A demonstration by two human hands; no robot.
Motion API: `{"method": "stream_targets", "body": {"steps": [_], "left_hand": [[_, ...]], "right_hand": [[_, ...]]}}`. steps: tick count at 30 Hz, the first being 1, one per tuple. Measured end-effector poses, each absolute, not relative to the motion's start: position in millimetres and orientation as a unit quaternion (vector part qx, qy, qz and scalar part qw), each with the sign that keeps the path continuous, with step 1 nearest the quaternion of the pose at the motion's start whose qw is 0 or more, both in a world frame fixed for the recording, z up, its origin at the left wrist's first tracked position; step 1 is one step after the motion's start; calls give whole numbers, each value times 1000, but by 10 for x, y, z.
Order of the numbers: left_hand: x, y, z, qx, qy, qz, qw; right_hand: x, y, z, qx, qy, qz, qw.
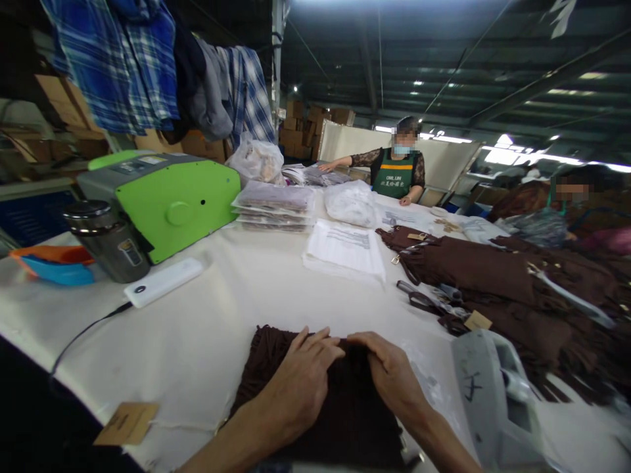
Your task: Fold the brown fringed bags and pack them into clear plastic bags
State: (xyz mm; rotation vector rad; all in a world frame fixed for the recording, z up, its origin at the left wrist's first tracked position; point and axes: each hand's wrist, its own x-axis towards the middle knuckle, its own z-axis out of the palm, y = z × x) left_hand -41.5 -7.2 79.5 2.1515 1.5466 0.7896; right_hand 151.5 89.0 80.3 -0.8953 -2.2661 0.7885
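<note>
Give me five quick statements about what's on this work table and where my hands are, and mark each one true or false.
1. Both hands rest on a dark brown fringed garment. True: the left hand and right hand lie flat on it.
2. The machine at left is red. False: the machine is bright green.
3. A white power bank lies by a dark metal canister. True.
4. The person in the green apron stands beside me. False: across the table.
5. The scissors are in my right hand. False: they lie on the table by the brown pile.
</note>
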Motion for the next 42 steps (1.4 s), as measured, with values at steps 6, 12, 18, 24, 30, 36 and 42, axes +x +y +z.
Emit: {"method": "stream_targets", "body": {"steps": [6, 12, 18, 24, 30, 36, 42], "left_hand": [[-592, -260, 791, 784, 535, 251, 188], [-1154, -239, 731, 675, 696, 242, 42], [-1294, -435, 752, 643, 745, 151, 95], [-1293, -517, 642, 599, 765, 202, 121], [-1288, -528, 659, 588, 745, 253, 189], [-1326, -293, 763, 650, 725, 204, 104], [-1352, -226, 683, 656, 710, 223, 122]], "right_hand": [[1493, 851, 715, -294, -869, 281, 282], [1391, 852, 755, -305, -877, 245, 277], [1322, 827, 712, -287, -893, 270, 217], [827, 738, 923, -207, -911, 264, 239], [476, 671, 792, -100, -932, 279, 210], [403, 688, 867, -147, -909, 287, 265], [351, 702, 740, -116, -919, 295, 233]]}}
